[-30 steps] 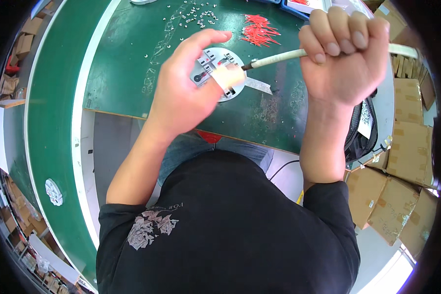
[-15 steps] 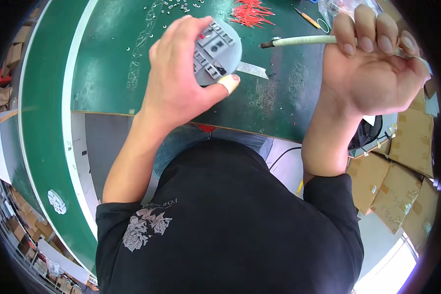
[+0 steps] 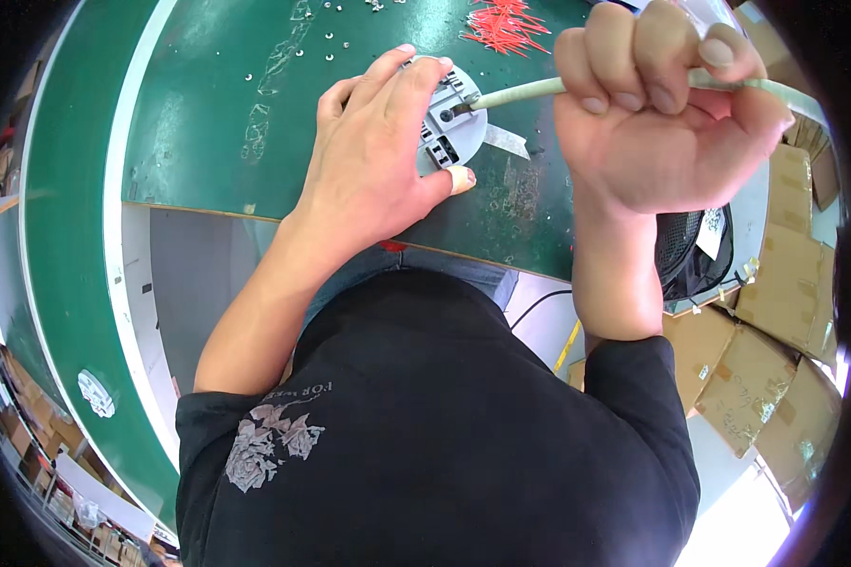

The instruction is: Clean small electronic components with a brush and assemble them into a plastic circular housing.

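Observation:
A round grey plastic base (image 3: 477,132) with slots and raised ribs is in my left hand (image 3: 373,156). Its fingers spread over the left and upper part, and the thumb, wrapped in a pale strip, lies at the lower edge. Part of the base is hidden under the fingers. My right hand (image 3: 657,109) is raised, palm up, its fingers curled round a long pale rod (image 3: 520,94) with a dark tip. The tip reaches the middle of the base, beside a dark round spot. A small shiny piece sits near the tip.
A pile of red thin pieces (image 3: 506,26) lies on the green table (image 3: 208,123) at the back, with small metal bits scattered left of it. A tape strip (image 3: 508,141) is beyond my thumb. Another round pale part (image 3: 95,393) rests on the green strip at left. Cardboard boxes (image 3: 780,274) stand at right.
My right hand has moved left with the rod, whose tip now meets the base instead of being apart from it. My left hand and the base have shifted slightly right.

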